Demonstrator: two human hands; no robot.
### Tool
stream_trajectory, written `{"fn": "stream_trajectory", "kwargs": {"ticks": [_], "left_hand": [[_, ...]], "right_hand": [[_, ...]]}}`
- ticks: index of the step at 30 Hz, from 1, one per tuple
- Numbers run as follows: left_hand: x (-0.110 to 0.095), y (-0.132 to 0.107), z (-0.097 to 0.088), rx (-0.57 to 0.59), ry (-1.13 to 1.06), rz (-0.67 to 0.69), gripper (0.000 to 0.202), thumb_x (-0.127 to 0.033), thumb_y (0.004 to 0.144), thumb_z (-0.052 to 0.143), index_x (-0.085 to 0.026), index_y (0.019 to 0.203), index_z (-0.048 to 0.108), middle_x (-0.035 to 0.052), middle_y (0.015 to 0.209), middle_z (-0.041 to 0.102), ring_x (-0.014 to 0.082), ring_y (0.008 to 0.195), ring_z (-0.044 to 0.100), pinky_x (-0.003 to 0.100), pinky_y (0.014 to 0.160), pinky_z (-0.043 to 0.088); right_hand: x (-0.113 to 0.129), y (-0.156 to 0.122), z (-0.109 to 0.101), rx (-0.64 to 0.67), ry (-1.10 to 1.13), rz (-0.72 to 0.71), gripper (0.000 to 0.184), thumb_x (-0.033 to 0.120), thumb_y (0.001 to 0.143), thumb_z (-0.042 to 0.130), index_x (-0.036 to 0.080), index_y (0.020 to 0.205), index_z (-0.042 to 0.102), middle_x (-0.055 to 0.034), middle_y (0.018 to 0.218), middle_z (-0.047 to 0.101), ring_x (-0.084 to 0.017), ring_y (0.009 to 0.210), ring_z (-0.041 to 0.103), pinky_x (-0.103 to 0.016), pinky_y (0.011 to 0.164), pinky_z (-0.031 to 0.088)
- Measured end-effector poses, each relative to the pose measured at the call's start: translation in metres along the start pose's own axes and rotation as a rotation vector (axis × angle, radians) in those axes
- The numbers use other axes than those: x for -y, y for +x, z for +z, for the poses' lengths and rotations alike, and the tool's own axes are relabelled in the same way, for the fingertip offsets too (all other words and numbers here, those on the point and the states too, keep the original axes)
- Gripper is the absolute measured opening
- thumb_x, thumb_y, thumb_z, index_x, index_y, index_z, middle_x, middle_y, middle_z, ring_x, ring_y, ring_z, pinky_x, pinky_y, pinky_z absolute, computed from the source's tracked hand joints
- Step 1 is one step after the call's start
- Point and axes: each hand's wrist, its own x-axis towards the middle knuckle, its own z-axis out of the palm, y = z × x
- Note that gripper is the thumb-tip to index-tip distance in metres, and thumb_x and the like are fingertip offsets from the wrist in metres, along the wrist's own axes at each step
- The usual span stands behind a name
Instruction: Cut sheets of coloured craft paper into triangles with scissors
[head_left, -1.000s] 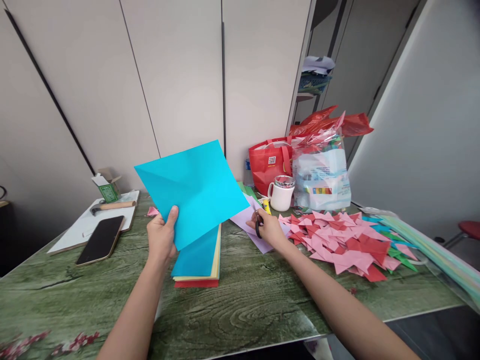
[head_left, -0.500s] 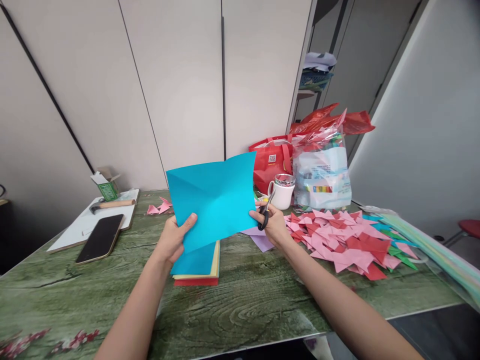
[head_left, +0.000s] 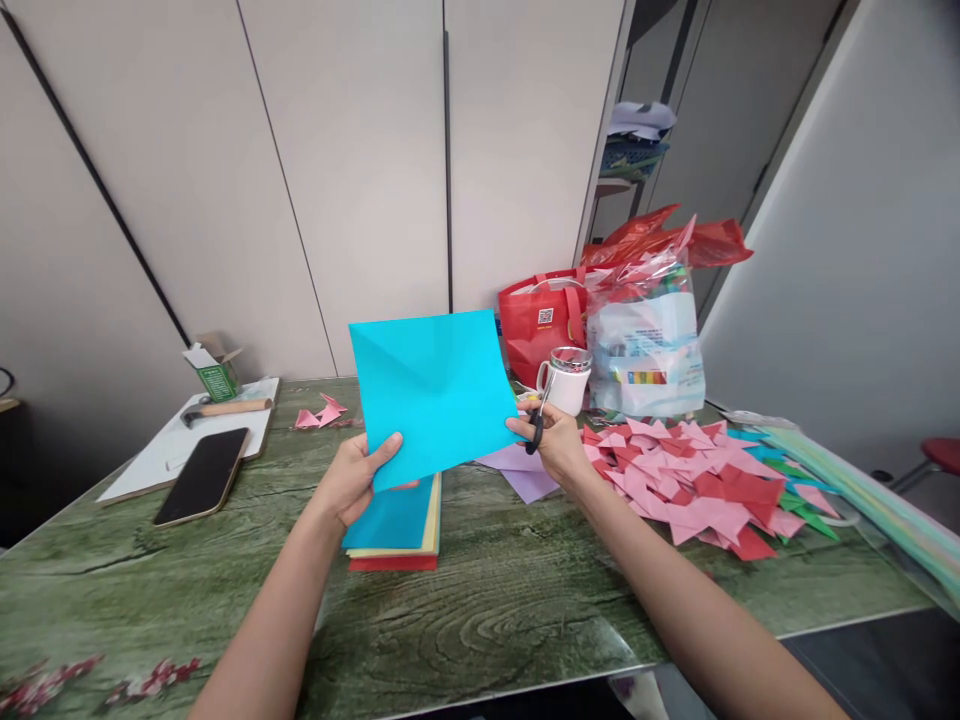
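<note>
- Left hand [head_left: 354,478] and right hand [head_left: 559,443] are closed on a blue sheet [head_left: 435,395]; scissors [head_left: 536,430] are gripped in the latter too.
- The sheet is held above the surface [head_left: 480,620], partly hiding a stack [head_left: 386,525].
- Folded pieces [head_left: 686,480] are heaped toward the surface's right edge, a phone [head_left: 202,478] laid toward its left.
- By its far edge, a red bag [head_left: 541,330] is backed by cabinets [head_left: 367,150].

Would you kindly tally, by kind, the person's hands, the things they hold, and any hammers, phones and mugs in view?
Hands: 2 (left hand, right hand)
Blue sheet: 1
Scissors: 1
Hammer: 1
Phone: 1
Mug: 1
Total: 7
</note>
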Motion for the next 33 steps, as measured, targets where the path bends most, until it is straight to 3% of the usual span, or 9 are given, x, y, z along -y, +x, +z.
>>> {"fn": "stream_trajectory", "kwargs": {"ticks": [3, 5, 12, 15, 17, 20, 22, 26, 33], "left_hand": [[0.000, -0.002, 0.003, 0.119, -0.010, -0.035, 0.041, -0.027, 0.065, 0.069, -0.018, 0.103, 0.060, 0.0122, 0.103, 0.065, 0.0283, 0.084, 0.064, 0.038, 0.061, 0.057], [0.002, -0.002, 0.004, 0.137, -0.029, -0.030, 0.042, -0.025, 0.065, 0.069, -0.019, 0.105, 0.058, 0.0120, 0.107, 0.064, 0.0292, 0.087, 0.063, 0.037, 0.061, 0.057], [-0.008, -0.004, 0.006, -0.063, -0.160, 0.124, 0.032, -0.020, 0.060, 0.073, -0.014, 0.089, 0.062, 0.0086, 0.103, 0.065, 0.0308, 0.085, 0.063, 0.036, 0.064, 0.057], [-0.015, -0.007, 0.007, -0.122, -0.209, 0.202, 0.034, -0.022, 0.056, 0.075, -0.015, 0.087, 0.062, 0.0057, 0.101, 0.066, 0.0303, 0.085, 0.064, 0.038, 0.067, 0.057], [-0.017, -0.009, 0.007, -0.156, -0.214, 0.256, 0.037, -0.023, 0.057, 0.075, -0.017, 0.090, 0.062, 0.0042, 0.099, 0.066, 0.0295, 0.087, 0.063, 0.041, 0.069, 0.057], [-0.018, -0.010, 0.008, -0.188, -0.203, 0.311, 0.039, -0.023, 0.058, 0.074, -0.019, 0.095, 0.062, 0.0028, 0.098, 0.066, 0.0289, 0.091, 0.062, 0.045, 0.071, 0.056], [-0.018, -0.010, 0.009, -0.202, -0.191, 0.324, 0.039, -0.023, 0.058, 0.074, -0.018, 0.095, 0.062, 0.0030, 0.099, 0.066, 0.0290, 0.092, 0.061, 0.046, 0.071, 0.056], [-0.015, -0.010, 0.008, -0.164, -0.170, 0.338, 0.039, -0.023, 0.061, 0.072, -0.019, 0.098, 0.062, 0.0035, 0.104, 0.065, 0.0289, 0.098, 0.058, 0.046, 0.073, 0.055], [-0.007, -0.011, 0.017, -0.016, -0.128, 0.319, 0.026, -0.024, 0.067, 0.068, -0.017, 0.092, 0.066, 0.0039, 0.103, 0.066, 0.0269, 0.099, 0.057, 0.047, 0.081, 0.051]], "right_hand": [[0.000, -0.001, 0.001, -0.017, 0.004, -0.045, 0.039, 0.029, 0.046, 0.078, 0.018, 0.078, 0.058, 0.0048, 0.058, 0.055, -0.009, 0.048, 0.052, -0.022, 0.042, 0.046], [0.000, -0.001, 0.002, -0.023, 0.008, -0.083, 0.037, 0.030, 0.048, 0.077, 0.019, 0.077, 0.059, 0.0041, 0.059, 0.056, -0.009, 0.049, 0.052, -0.022, 0.043, 0.046], [0.013, -0.006, 0.006, -0.028, 0.048, -0.060, 0.033, 0.043, 0.063, 0.066, 0.019, 0.083, 0.055, -0.0005, 0.067, 0.061, -0.013, 0.061, 0.058, -0.027, 0.054, 0.051], [0.020, -0.017, 0.013, 0.090, 0.005, -0.063, 0.031, 0.038, 0.062, 0.069, 0.019, 0.079, 0.052, 0.0023, 0.061, 0.059, -0.012, 0.058, 0.058, -0.027, 0.057, 0.049], [0.023, -0.031, 0.022, 0.286, -0.053, -0.025, 0.032, 0.033, 0.058, 0.073, 0.020, 0.078, 0.050, 0.0042, 0.057, 0.059, -0.011, 0.054, 0.056, -0.025, 0.056, 0.046], [0.022, -0.056, 0.038, 0.594, -0.116, 0.154, 0.031, 0.027, 0.055, 0.075, 0.019, 0.075, 0.052, 0.0025, 0.064, 0.062, -0.012, 0.060, 0.058, -0.025, 0.059, 0.044], [0.018, -0.069, 0.049, 0.703, -0.095, 0.274, 0.031, 0.029, 0.057, 0.074, 0.019, 0.078, 0.054, 0.0017, 0.066, 0.062, -0.013, 0.062, 0.059, -0.025, 0.061, 0.044], [0.008, -0.078, 0.063, 0.746, -0.072, 0.331, 0.039, 0.033, 0.055, 0.075, 0.018, 0.086, 0.057, 0.0019, 0.066, 0.061, -0.013, 0.063, 0.059, -0.026, 0.062, 0.043], [0.003, -0.078, 0.061, 0.688, -0.035, 0.222, 0.047, 0.035, 0.057, 0.074, 0.017, 0.095, 0.055, 0.0023, 0.066, 0.058, -0.011, 0.060, 0.054, -0.025, 0.060, 0.040]]}}
